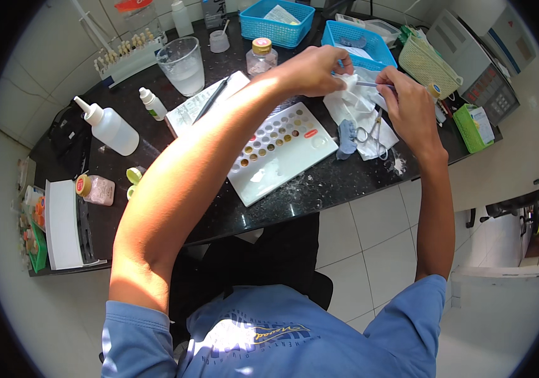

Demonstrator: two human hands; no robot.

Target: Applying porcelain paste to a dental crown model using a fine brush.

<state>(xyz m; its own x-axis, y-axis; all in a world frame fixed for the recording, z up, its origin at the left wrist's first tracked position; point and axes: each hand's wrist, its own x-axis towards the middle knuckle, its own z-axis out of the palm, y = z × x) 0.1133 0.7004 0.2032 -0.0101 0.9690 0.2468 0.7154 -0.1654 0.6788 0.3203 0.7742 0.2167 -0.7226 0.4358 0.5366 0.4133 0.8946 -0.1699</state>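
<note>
At the back right of the worktop, my left hand (321, 70) is closed on a crumpled white cloth or tissue (345, 97). My right hand (407, 101) pinches a thin, stick-like tool (366, 84), whose far end runs into the cloth by my left fingers. Its tip is hidden, so I cannot tell its kind. Below the hands, a scissor-handled metal tool (380, 140) lies on the cloth beside a small grey-blue block (346, 140). A white palette (282, 173) with several rows of coloured wells sits under my left forearm, partly covered by it.
Blue baskets (276, 31) and a green basket (430, 66) line the back. A glass of cloudy liquid (182, 69), a capped jar (262, 58), a white squeeze bottle (115, 131) and a shade-tab rack (127, 60) stand leftward. White powder (398, 164) lies near the front edge.
</note>
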